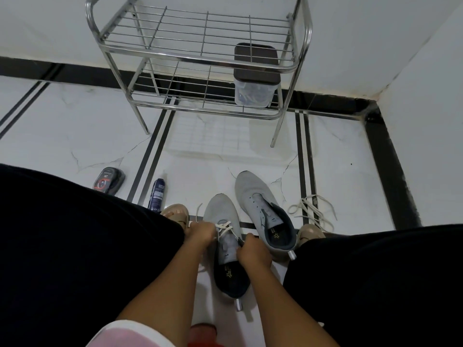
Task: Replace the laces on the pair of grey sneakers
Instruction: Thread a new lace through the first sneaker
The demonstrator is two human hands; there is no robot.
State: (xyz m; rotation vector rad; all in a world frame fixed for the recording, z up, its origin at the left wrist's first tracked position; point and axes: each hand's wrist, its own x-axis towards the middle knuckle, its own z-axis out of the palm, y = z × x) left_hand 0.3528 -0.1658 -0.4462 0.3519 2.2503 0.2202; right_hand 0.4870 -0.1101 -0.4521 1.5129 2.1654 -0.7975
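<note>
lace (225, 227): soft, limp, light (grip near the stiff tip) | left hand (200, 235) closed on one end | right hand (251, 251) pinching the other | sneaker (221, 216) between hands

A steel rack (200, 56) holds a lidded container (254, 78); a spray can (156, 194) and polish sponge (109, 181) lie on the floor.

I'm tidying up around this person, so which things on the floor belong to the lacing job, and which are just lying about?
In use:
- near sneaker, its lace in both hands
- far sneaker, unlaced
- loose lace

Lying about:
- spray can
- black polish sponge
- metal rack with lidded box
</note>
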